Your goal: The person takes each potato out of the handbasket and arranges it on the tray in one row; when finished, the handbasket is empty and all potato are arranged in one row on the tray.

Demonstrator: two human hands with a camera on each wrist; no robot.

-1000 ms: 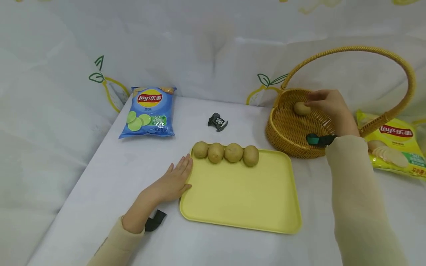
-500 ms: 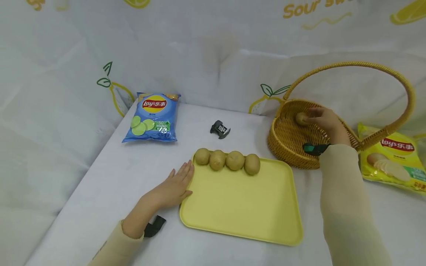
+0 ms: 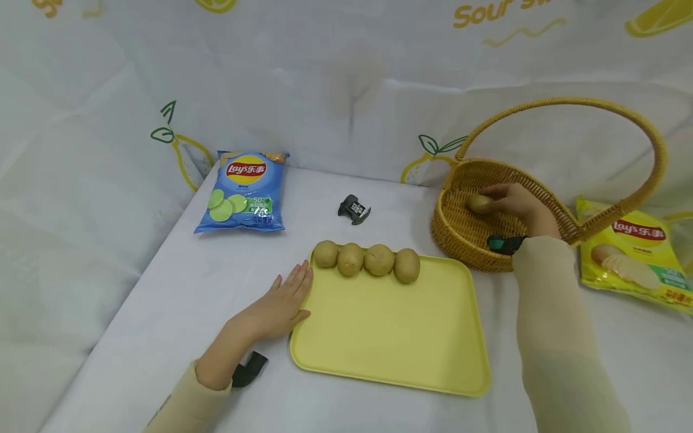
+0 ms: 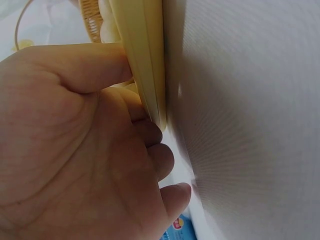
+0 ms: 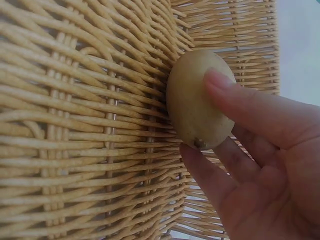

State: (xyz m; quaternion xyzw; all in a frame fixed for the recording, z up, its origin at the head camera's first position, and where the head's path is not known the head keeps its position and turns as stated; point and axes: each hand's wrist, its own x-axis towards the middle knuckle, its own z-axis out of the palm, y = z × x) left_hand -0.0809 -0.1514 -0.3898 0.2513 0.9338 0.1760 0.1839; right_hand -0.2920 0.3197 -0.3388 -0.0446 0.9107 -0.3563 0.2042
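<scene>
My right hand reaches into the wicker basket and pinches a potato between thumb and fingers. In the right wrist view the potato lies close against the woven basket bottom, a dark spot at its lower end. My left hand rests along the left edge of the yellow tray, fingers extended. The left wrist view has the thumb and fingertips touching the tray's side wall. Several potatoes stand in a row along the tray's far edge, starting at its far left corner.
A blue chip bag lies at the back left. A yellow chip bag lies right of the basket, partly behind its tall arched handle. A small black wrapper sits beyond the tray. A white printed cloth hangs behind.
My right hand has closed on the potato in the basket and moved slightly left with it. My left hand stays at the tray edge. The head view has tilted up a little.
</scene>
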